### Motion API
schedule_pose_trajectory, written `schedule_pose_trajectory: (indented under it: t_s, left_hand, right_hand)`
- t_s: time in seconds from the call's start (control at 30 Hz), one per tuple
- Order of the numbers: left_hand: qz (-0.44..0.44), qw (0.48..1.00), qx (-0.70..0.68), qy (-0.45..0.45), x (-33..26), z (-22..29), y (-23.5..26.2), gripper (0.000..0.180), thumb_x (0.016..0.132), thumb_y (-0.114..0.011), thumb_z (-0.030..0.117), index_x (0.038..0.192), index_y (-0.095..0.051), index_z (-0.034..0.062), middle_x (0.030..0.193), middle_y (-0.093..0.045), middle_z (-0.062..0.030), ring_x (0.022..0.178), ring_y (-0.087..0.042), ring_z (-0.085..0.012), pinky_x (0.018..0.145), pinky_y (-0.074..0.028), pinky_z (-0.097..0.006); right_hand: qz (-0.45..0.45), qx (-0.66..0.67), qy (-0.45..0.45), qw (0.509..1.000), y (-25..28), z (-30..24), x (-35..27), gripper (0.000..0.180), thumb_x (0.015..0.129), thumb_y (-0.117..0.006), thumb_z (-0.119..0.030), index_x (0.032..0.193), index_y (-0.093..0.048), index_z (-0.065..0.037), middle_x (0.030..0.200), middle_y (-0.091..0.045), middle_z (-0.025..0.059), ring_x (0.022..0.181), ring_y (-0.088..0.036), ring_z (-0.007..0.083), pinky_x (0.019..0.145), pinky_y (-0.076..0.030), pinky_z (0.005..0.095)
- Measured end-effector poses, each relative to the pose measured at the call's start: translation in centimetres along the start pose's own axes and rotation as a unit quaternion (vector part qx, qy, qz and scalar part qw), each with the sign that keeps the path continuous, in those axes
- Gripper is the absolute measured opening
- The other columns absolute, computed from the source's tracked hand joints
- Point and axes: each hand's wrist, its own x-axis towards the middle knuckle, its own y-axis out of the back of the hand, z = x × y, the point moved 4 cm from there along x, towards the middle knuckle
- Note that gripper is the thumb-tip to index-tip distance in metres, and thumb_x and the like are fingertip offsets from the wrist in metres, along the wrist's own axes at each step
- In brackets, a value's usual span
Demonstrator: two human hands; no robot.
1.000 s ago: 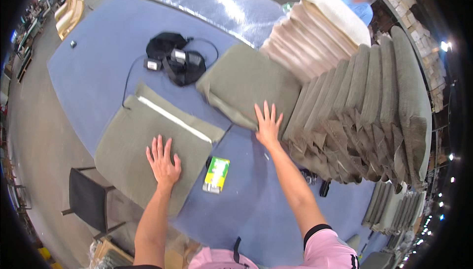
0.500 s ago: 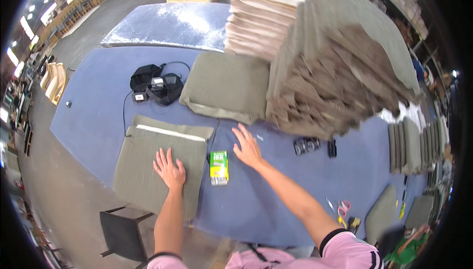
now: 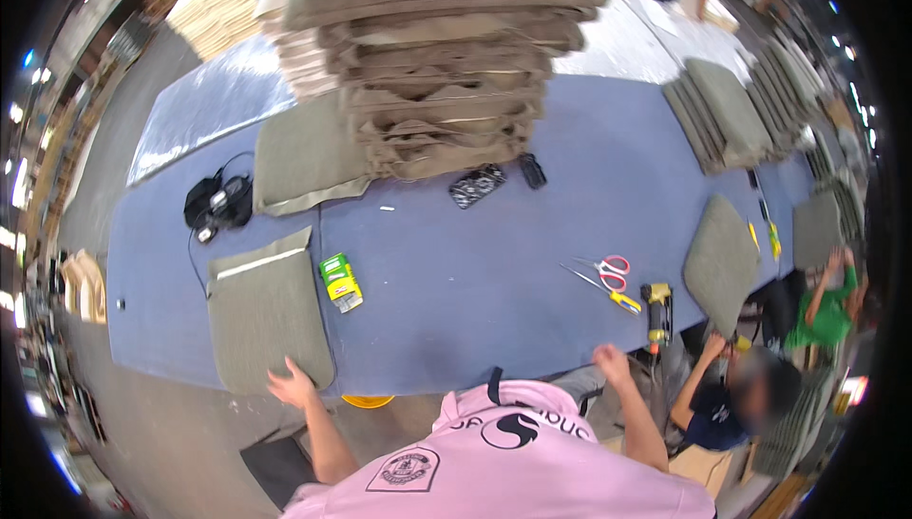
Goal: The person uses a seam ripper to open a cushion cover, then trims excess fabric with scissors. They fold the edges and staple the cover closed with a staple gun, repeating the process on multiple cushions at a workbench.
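The flat olive cushion cover (image 3: 267,315) is taken as the reference item. It is lying on the blue table (image 3: 456,272), at the near left edge, with a pale strip, possibly a zip or seam, running along its far end.

The left hand (image 3: 292,388) is being rested on the near right corner of that cover, fingers spread and open, nothing gripped. The right hand (image 3: 613,363) is being held at the near table edge, well to the right of the cover; it is blurred, and whether it is open or closed cannot be told. Nothing is seen in it.

Just right of the cover's far half, a small green and yellow box (image 3: 340,281) is lying on the table. Beyond the cover, a black corded tool (image 3: 218,206) is sitting, and farther right a tall stack of olive and tan cushion pieces (image 3: 437,73) is standing. Well to the right of the cover, red-handled scissors (image 3: 608,272) and a yellow and black power tool (image 3: 655,310) are lying unused.

Judgement on progress: the cover is being laid out flat and appears unfilled, so work on this piece is judged to be at an early stage. A filled cushion (image 3: 722,258) at the far right suggests finished pieces are being set there, while the tall stack suggests much is left.
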Motion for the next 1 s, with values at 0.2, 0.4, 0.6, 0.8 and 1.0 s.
schedule_pose_trajectory:
  t_s: [0.2,0.4,0.6,0.8,1.0]
  left_hand:
    - [-0.197,0.722,-0.538,0.388,-0.3,-7.0,-1.0,0.092,0.092,-0.079,0.066,0.167,-0.048,0.0219,0.14,-0.063,-0.0136,0.122,-0.067,-0.0257,0.094,-0.057,-0.048]
    - [-0.34,0.775,-0.397,0.355,3.5,0.3,3.1,0.066,0.101,-0.068,0.058,0.149,-0.065,0.014,0.122,-0.072,-0.0114,0.105,-0.07,-0.0248,0.08,-0.055,-0.042]
    - [-0.28,0.732,-0.302,0.543,-5.3,-0.8,-3.2,0.093,0.099,-0.057,0.076,0.154,-0.054,0.0009,0.13,-0.071,-0.015,0.113,-0.072,-0.0328,0.086,-0.058,-0.054]
    - [-0.193,0.569,-0.634,0.486,-7.1,-0.7,-4.9,0.082,0.091,-0.067,0.081,0.144,-0.057,0.0188,0.136,-0.06,-0.0056,0.108,-0.06,-0.0261,0.087,-0.053,-0.046]
    - [-0.146,0.444,-0.79,0.396,-3.4,2.9,-0.5,0.078,0.087,-0.087,0.064,0.144,-0.057,0.0208,0.137,-0.057,-0.0093,0.111,-0.055,-0.0283,0.088,-0.052,-0.046]
  right_hand:
    - [0.075,0.186,-0.012,0.98,-3.6,-4.0,2.9,0.026,0.112,-0.066,-0.024,0.122,-0.074,-0.001,0.1,-0.079,0.0088,0.09,-0.078,0.0178,0.075,-0.062,0.0328]
    - [-0.022,0.197,0.043,0.979,-6.6,-7.2,4.9,0.038,0.114,-0.063,-0.038,0.122,-0.072,-0.002,0.099,-0.081,0.0135,0.075,-0.077,0.0189,0.062,-0.061,0.0319]
    - [0.008,0.335,-0.135,0.932,-7.8,-7.4,5.6,0.052,0.113,-0.061,-0.052,0.116,-0.071,-0.001,0.091,-0.081,0.0167,0.051,-0.071,0.0205,0.041,-0.051,0.0289]
    - [-0.023,0.296,-0.133,0.946,-7.9,-6.4,5.8,0.054,0.114,-0.057,-0.052,0.12,-0.067,0.001,0.093,-0.081,0.0204,0.053,-0.072,0.0247,0.041,-0.051,0.0316]
    - [-0.101,0.332,-0.164,0.923,-6.1,-4.9,7.0,0.05,0.113,-0.06,-0.053,0.123,-0.067,-0.005,0.1,-0.083,0.0184,0.064,-0.078,0.0258,0.049,-0.06,0.0331]
